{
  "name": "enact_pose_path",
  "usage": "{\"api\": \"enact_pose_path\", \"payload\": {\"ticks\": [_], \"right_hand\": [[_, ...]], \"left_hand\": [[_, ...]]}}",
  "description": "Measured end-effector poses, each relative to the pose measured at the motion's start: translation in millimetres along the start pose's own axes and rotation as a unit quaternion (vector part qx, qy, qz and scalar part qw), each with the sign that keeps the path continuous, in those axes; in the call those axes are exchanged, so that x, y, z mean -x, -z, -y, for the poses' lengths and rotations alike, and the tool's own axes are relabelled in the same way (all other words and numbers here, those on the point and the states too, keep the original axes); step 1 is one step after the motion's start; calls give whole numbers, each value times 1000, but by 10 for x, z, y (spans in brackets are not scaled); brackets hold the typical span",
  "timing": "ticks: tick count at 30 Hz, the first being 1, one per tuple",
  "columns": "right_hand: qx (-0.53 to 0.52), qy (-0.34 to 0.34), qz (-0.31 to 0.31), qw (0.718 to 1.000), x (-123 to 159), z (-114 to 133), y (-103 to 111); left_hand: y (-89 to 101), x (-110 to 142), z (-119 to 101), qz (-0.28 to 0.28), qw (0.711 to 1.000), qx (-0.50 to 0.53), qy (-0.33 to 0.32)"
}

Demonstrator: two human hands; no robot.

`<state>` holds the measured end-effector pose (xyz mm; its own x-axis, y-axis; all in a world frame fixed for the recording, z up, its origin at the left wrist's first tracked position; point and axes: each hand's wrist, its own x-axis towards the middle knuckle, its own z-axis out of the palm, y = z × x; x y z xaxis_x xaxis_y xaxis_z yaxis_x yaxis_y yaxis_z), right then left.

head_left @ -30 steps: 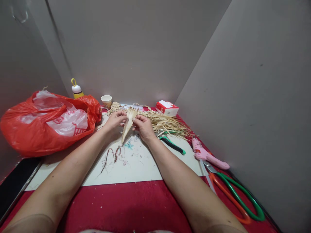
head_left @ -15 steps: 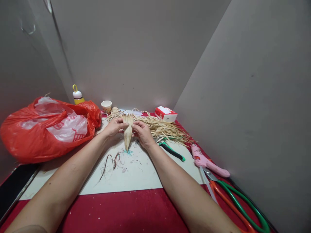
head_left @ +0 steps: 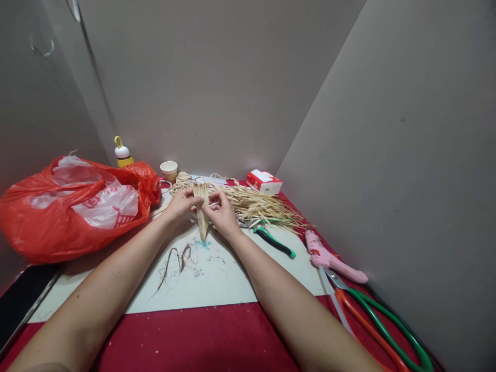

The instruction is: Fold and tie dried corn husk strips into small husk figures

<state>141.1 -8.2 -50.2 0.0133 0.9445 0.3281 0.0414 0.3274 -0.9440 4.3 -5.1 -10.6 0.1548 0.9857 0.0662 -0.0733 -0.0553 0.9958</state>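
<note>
A pale, dry husk-like leaf [head_left: 202,226] hangs upright over the white board [head_left: 189,299], wide and ragged at the top and tapering to a point below. My left hand [head_left: 181,205] pinches its left edge between thumb and fingers. On the other side my right hand [head_left: 223,214] is closed with thumb and index finger at the leaf's right edge, partly over its front. Brown dried fibres [head_left: 168,266] and small crumbs lie on the board below, beside a blue-green smudge [head_left: 204,244].
Behind my hands spreads a pile of straw strips [head_left: 263,206], with green-handled pliers [head_left: 273,242] in front. A pink glue gun [head_left: 333,263] and large scissors [head_left: 372,305] lie right. A red plastic bag [head_left: 58,227], bottle [head_left: 123,154], paper cup [head_left: 169,169] and red box [head_left: 264,182] stand around.
My right hand has shifted slightly left, its thumb and index finger now lower and further across the leaf. My left hand keeps its pinch. The view has moved very slightly.
</note>
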Motion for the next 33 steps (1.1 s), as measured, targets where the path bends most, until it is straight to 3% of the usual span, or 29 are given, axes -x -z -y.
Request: {"api": "enact_pose_path", "payload": {"ticks": [8,11,16,33], "right_hand": [[-86,-63,7,994,-38,4,63],[-112,-76,18,991,-42,-1,78],[-104,-77,41,991,-33,-10,76],[-63,-97,53,992,-25,26,96]], "left_hand": [[18,-34,38,-34,999,3,-18],[36,-40,45,-17,1000,7,-2],[54,-55,75,10,1000,0,24],[49,-23,42,23,996,-85,-13]]}}
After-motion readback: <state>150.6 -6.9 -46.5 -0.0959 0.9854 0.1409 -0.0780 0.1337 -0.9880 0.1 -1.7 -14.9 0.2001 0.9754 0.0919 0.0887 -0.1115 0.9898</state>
